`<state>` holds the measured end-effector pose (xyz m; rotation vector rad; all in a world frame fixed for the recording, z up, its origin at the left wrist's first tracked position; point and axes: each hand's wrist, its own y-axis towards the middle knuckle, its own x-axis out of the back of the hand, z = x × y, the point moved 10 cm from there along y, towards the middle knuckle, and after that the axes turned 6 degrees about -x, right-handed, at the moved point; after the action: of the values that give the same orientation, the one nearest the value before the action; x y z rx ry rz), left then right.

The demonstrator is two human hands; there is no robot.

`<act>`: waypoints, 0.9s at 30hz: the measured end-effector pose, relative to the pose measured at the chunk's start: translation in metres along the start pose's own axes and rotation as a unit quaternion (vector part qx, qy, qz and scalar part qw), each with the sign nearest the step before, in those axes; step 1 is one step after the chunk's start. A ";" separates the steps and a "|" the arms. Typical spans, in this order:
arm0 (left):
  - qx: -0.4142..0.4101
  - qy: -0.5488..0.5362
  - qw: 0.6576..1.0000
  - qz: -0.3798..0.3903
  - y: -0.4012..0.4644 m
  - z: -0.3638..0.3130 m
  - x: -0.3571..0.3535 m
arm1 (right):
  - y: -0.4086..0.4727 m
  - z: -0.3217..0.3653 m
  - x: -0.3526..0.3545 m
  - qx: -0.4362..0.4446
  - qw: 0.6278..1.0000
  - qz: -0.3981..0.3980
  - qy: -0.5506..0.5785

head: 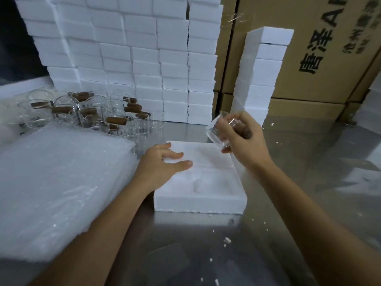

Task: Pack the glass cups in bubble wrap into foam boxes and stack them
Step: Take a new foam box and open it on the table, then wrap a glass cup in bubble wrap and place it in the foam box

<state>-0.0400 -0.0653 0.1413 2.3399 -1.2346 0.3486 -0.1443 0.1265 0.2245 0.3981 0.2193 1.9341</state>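
An open white foam box (pixel 198 200) lies on the steel table, its two halves side by side, each with a moulded hollow. My left hand (pixel 162 165) rests flat on the far half, fingers straight. Above the box's far right corner my right hand (pixel 242 137) grips a clear glass cup (pixel 216 134), tilted; its brown handle pokes out by my knuckles. A stack of bubble wrap sheets (pixel 59 182) lies at the left. Behind it stand several more glass cups (pixel 97 116) with brown handles.
A wall of stacked white foam boxes (pixel 144 58) fills the back. A single tall column of foam boxes (pixel 261 73) stands at the right, in front of brown cardboard cartons (pixel 321 58). Foam crumbs dot the steel table (pixel 206 244).
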 end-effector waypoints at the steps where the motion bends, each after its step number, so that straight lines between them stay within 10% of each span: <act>1: 0.002 0.005 1.000 0.006 0.000 -0.001 -0.001 | -0.006 0.004 0.015 0.005 1.000 -0.010 0.016; 8: -0.055 0.119 0.991 -0.007 -0.007 -0.055 0.006 | -0.022 0.031 0.051 0.008 0.998 0.015 0.067; 18: -0.158 -0.064 0.979 0.113 -0.029 -0.139 -0.010 | -0.052 0.061 0.001 0.027 0.981 0.190 0.026; 27: -0.195 0.267 0.943 0.039 -0.032 -0.153 0.009 | -0.052 0.060 -0.009 0.049 0.974 0.192 -0.106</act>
<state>-0.0093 0.0221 0.2672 1.7071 -1.0134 0.6504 -0.0744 0.1367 0.2608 0.7530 0.1020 2.2442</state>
